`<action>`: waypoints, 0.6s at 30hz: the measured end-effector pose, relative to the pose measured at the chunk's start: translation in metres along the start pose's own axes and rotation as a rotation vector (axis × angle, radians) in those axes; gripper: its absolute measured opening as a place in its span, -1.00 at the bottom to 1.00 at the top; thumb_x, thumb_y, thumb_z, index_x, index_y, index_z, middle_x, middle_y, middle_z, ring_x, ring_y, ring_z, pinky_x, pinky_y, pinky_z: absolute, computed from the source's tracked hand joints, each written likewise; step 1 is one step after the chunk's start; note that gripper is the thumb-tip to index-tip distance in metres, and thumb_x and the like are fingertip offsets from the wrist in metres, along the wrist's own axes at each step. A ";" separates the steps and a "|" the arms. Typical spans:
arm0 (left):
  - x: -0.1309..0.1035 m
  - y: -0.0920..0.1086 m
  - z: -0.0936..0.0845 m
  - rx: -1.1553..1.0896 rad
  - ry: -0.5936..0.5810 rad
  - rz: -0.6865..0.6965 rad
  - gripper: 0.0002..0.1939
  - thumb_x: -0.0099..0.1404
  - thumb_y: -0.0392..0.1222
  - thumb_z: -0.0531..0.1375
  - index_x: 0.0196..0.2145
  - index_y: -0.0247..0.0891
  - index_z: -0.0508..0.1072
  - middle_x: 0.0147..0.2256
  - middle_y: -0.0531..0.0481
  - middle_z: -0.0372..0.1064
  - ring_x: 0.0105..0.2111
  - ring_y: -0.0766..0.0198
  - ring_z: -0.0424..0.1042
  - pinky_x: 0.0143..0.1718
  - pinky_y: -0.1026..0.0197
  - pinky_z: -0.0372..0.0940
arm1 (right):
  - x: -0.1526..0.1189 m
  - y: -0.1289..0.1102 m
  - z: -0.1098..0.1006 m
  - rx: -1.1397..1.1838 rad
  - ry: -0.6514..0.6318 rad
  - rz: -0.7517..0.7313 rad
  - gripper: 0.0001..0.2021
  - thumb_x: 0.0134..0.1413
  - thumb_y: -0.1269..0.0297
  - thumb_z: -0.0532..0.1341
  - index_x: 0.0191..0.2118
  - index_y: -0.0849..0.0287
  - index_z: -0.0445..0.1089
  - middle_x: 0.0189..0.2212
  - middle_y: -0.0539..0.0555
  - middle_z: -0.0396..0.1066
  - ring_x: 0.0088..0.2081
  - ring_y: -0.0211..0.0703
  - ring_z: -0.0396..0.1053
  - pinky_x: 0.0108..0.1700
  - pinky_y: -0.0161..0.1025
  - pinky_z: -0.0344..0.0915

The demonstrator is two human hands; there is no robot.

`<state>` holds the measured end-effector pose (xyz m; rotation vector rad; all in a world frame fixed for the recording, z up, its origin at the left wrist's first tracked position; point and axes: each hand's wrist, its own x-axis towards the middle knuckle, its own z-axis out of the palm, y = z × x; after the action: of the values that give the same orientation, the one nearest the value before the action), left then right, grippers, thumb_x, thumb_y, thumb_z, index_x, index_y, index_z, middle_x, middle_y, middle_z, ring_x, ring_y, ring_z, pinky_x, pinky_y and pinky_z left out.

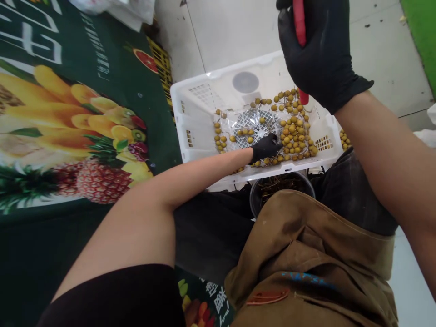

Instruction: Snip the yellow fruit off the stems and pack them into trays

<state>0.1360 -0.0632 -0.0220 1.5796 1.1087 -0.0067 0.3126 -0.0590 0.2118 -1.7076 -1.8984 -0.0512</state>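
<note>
Gripping a red tool [299, 22] up close, that's the right hand [320, 54], fingers wrapped round it. Next, brown apron [306, 250], then a bucket [253, 200] of twiggy bits [275, 183]. Past that, left hand [265, 148] is down in the white crate [221, 84] beside the yellow-brown fruit [294, 136], can't tell if it's pinching any.

Left hand [266, 147] inside the white crate [190, 159], beside clustered yellow-brown fruit [294, 136].
</note>
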 end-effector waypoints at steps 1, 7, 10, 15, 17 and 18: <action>0.001 0.004 0.004 0.008 0.034 0.015 -0.74 0.54 -0.08 0.35 0.03 -0.21 0.42 -0.26 -0.03 0.57 -0.41 0.25 0.53 -0.23 0.15 0.48 | 0.001 -0.002 0.000 -0.062 0.013 0.011 -0.61 0.63 0.32 -0.01 0.35 0.33 0.33 0.26 0.33 0.50 0.33 0.19 0.43 0.45 0.15 0.23; 0.032 0.024 0.001 0.015 0.223 0.003 -0.63 0.59 0.14 0.28 0.03 -0.21 0.40 -0.15 -0.14 0.56 -0.31 0.15 0.54 -0.16 0.10 0.48 | -0.003 -0.017 -0.008 -0.112 -0.017 0.088 -0.83 0.59 0.12 0.12 0.09 0.02 0.36 0.00 0.18 0.59 0.05 0.07 0.52 0.20 -0.05 0.39; 0.050 0.027 0.000 -0.011 0.215 0.025 -0.49 0.38 0.14 0.48 0.02 -0.21 0.40 -0.11 -0.15 0.55 -0.24 0.10 0.56 -0.15 0.12 0.48 | -0.005 -0.020 -0.012 -0.080 -0.038 0.109 -0.80 0.56 0.05 0.08 0.10 -0.09 0.36 -0.01 0.12 0.61 0.04 0.07 0.53 0.21 -0.01 0.45; 0.054 0.025 0.002 -0.112 0.191 0.030 -0.60 0.34 -0.12 0.48 -0.08 -0.19 0.34 -0.23 -0.03 0.47 -0.37 0.22 0.46 -0.34 0.19 0.40 | -0.003 -0.018 -0.010 -0.095 -0.087 0.152 -0.64 0.42 -0.08 0.07 0.21 -0.27 0.41 0.05 -0.01 0.64 0.10 0.10 0.58 0.23 0.11 0.54; 0.048 0.025 0.000 -0.176 0.186 0.050 -0.65 0.36 -0.19 0.44 -0.12 -0.17 0.30 -0.26 0.03 0.42 -0.40 0.28 0.41 -0.39 0.24 0.37 | -0.001 -0.013 -0.007 -0.102 -0.094 0.153 -0.50 0.27 -0.23 0.14 0.27 -0.39 0.39 0.05 -0.03 0.65 0.11 0.18 0.58 0.19 0.19 0.56; 0.044 0.025 -0.002 -0.208 0.184 0.062 -0.65 0.37 -0.21 0.43 -0.14 -0.17 0.28 -0.28 0.06 0.40 -0.41 0.31 0.39 -0.40 0.26 0.36 | -0.001 -0.009 -0.006 -0.099 -0.098 0.155 -0.45 0.20 -0.26 0.16 0.28 -0.41 0.40 0.04 -0.03 0.65 0.10 0.21 0.57 0.17 0.23 0.56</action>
<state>0.1756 -0.0312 -0.0262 1.4474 1.1623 0.2917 0.3063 -0.0637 0.2192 -1.9523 -1.8532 -0.0018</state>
